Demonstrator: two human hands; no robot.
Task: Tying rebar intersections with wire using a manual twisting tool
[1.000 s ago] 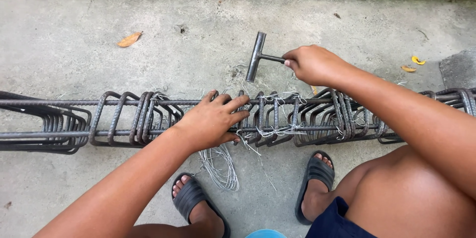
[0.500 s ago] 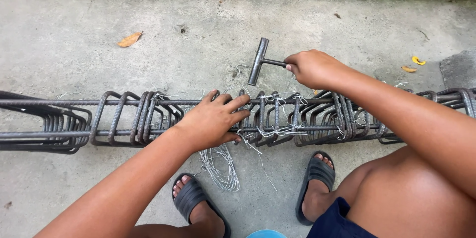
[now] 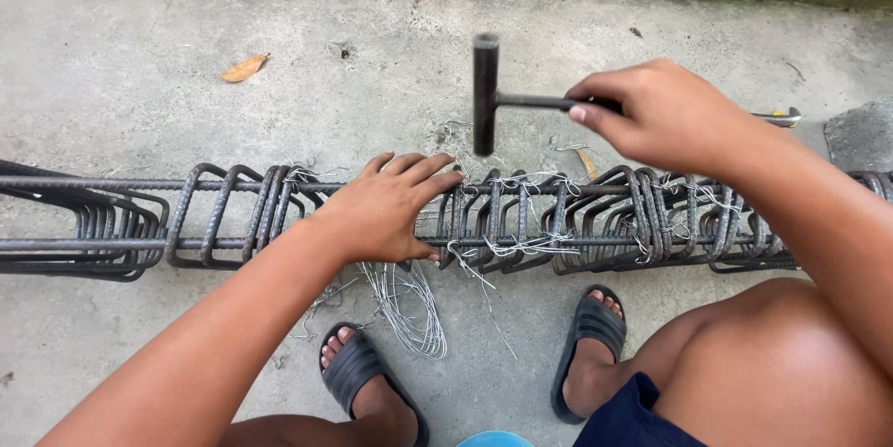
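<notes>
Head view: concrete floor fills the frame, with a wall base along the upper edge. Rebar cage lies horizontally across mid-frame, its stirrups bound with thin wire. Left hand rests flat and open on the cage at centre, gripping nothing. Right hand, upper right, is closed around the handle of a T-shaped metal tool, held just above the cage. Loose wire bundle lies below the cage. Dry leaf lies upper left.

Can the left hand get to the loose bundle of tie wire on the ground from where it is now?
Probably yes. The left hand rests flat on the rebar cage, and the wire bundle lies just below it on open concrete, nothing covering it.
</notes>
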